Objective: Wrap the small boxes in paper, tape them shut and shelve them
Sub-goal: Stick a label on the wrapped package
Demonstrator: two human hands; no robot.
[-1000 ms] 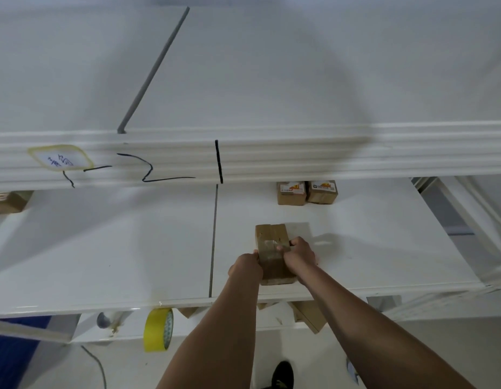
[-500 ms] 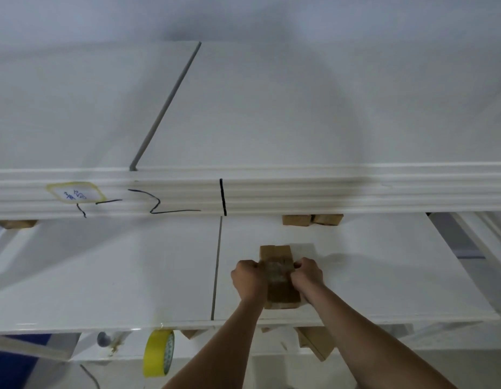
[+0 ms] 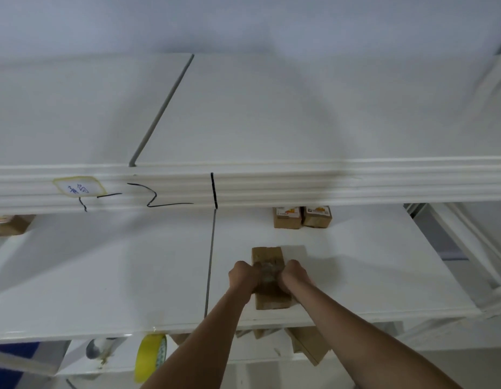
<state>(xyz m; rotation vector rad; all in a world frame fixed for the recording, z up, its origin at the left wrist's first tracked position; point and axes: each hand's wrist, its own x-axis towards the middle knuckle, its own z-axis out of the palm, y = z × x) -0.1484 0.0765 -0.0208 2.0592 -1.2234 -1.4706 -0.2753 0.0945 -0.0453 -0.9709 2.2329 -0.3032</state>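
Shelving looks to be the step: left hand [image 3: 243,277] and right hand [image 3: 295,276] clasp the wrapped box [image 3: 269,297] on the middle shelf [image 3: 131,276], nearer its front edge than two boxes [image 3: 301,217] behind; next, release or push it back.

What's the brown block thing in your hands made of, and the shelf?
Wrapped box: looks like matte brown paper, with a shiny strip, probably clear tape, across the middle. Shelf: smooth white board with a slight sheen, perhaps laminate or painted; hard to tell.
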